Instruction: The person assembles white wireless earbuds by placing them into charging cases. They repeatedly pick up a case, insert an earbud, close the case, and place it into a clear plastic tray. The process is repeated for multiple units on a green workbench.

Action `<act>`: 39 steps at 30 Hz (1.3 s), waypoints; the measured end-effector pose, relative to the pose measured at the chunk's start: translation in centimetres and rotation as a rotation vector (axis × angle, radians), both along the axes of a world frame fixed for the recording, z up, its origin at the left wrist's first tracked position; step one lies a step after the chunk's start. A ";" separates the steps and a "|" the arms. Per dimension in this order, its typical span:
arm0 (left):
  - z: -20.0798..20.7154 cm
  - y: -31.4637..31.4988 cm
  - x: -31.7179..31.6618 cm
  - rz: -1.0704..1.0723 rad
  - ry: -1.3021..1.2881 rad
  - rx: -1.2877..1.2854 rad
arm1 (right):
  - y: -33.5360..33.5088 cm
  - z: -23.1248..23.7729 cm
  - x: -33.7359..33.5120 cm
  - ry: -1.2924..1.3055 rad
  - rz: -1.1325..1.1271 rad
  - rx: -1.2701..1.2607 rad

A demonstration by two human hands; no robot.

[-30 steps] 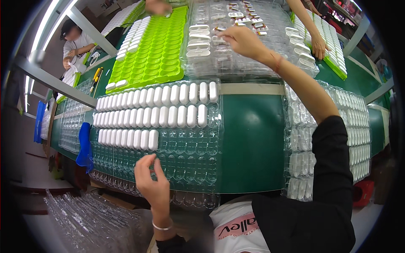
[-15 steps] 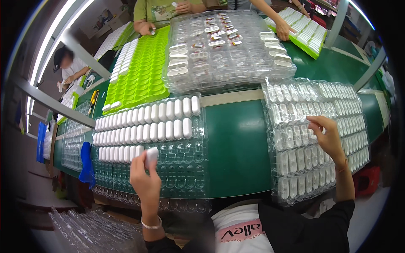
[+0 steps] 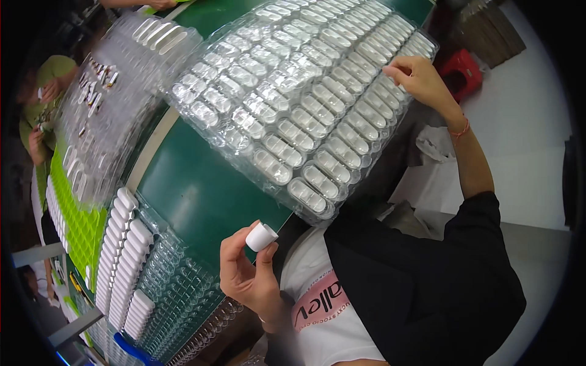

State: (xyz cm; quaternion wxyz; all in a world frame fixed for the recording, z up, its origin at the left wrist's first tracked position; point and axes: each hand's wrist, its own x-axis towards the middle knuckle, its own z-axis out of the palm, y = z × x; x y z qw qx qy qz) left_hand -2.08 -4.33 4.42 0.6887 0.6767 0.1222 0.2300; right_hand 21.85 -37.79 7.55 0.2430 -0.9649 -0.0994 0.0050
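My left hand (image 3: 250, 277) is raised near my chest and pinches a small white plastic cap (image 3: 261, 236) between thumb and fingers. My right hand (image 3: 421, 82) rests on the near right edge of a clear blister tray (image 3: 305, 97) filled with white oblong parts; its fingers touch the tray's rim. Whether it grips a part I cannot tell. A second clear tray (image 3: 165, 274), at lower left, holds rows of white oblong parts (image 3: 122, 244) on its far side and empty pockets nearer me.
The trays lie on a green belt (image 3: 195, 195). A bright green tray (image 3: 73, 226) lies at the left. Another clear tray with small pieces (image 3: 104, 97) sits beyond it. Other people's hands (image 3: 43, 91) work at the far left. A red stool (image 3: 461, 67) stands at right.
The view has swung and tilted sharply. My left hand has lifted off the left tray with a white cap. My right hand stays at the filled tray's edge.
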 end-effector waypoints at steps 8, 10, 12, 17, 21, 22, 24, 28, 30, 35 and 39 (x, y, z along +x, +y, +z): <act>-1.0 0.4 -0.4 -0.053 0.017 -0.011 | -3.5 -1.4 1.3 -0.336 -0.135 -0.123; -0.6 0.0 -0.2 -0.046 0.018 -0.041 | -2.2 -1.2 2.9 -0.328 -0.036 -0.133; -0.4 -0.2 -0.1 -0.042 0.020 -0.058 | -1.1 -2.0 4.8 -0.338 0.059 -0.141; -1.4 0.8 -0.4 -0.016 0.043 -0.040 | -0.7 -3.9 8.8 -0.389 0.218 -0.241; -1.6 2.2 0.4 -0.033 0.022 -0.322 | 3.2 -2.1 7.6 -0.456 0.236 -0.035; -2.2 2.7 0.5 -0.048 0.008 -0.374 | 5.0 -1.1 5.9 -0.282 0.202 0.001; -2.7 3.2 0.8 -0.114 -0.027 -0.444 | 9.2 -0.3 2.4 0.089 0.267 0.429; -2.8 3.9 0.2 -0.085 -0.062 -0.489 | 18.1 -0.3 -3.3 0.321 0.597 0.679; -2.4 4.0 -0.2 -0.047 -0.074 -0.519 | 20.9 -0.5 -5.2 0.438 0.702 0.763; -2.2 4.3 -0.2 -0.005 -0.110 -0.543 | 23.7 -0.3 -7.4 0.536 0.784 0.802; -1.9 4.3 -0.2 -0.024 -0.087 -0.539 | 24.4 0.1 -8.0 0.441 0.844 0.737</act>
